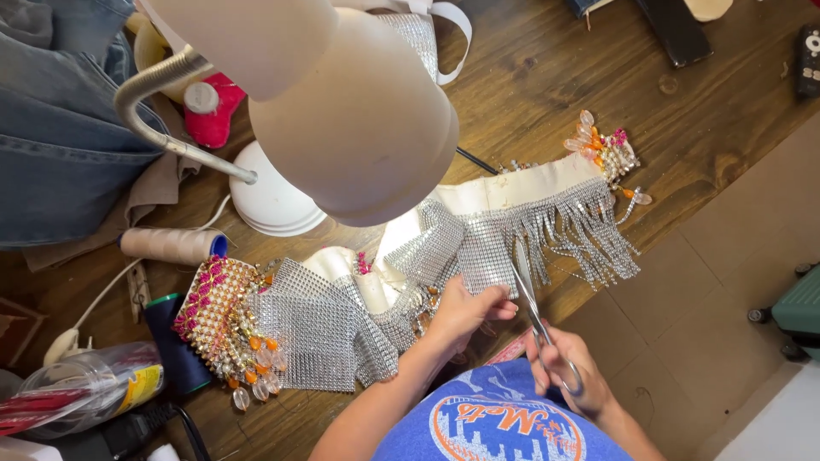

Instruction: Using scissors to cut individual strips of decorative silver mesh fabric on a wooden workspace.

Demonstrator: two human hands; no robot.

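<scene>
Silver rhinestone mesh trim (478, 243) is laid across the wooden desk (547, 77), long axis running from the desk's front-left area up toward the right edge, cream backing strip (521, 189) along its far side. Fringe section (581, 235) hangs toward the desk's front edge, near its right end.

L hand (465, 312) is set at the front edge, fingers pressed together and pinching the mesh's near border just left of the blades. R hand (568, 363) is off the desk, below the front edge, fingers threaded thru the handles of the scissors (531, 299); grip closed round the loops. Blades are pointed away from the body, up into the mesh/fringe junction, roughly across the trim's long axis. Blade gap can't be judged, looks near-closed.

Key relation: mesh lies straight ahead of the scissor tips, L hand nearer to the fabric and touching it, R hand further back w/ only the tool reaching it.

Also on desk: beaded pink/orange end piece (220, 318) at front-left, a matching bead cluster (602, 147) at the trim's far right end, thread cone (171, 245) near left edge, white lamp (359, 111) overhead w/ base (273, 201) behind the trim.
</scene>
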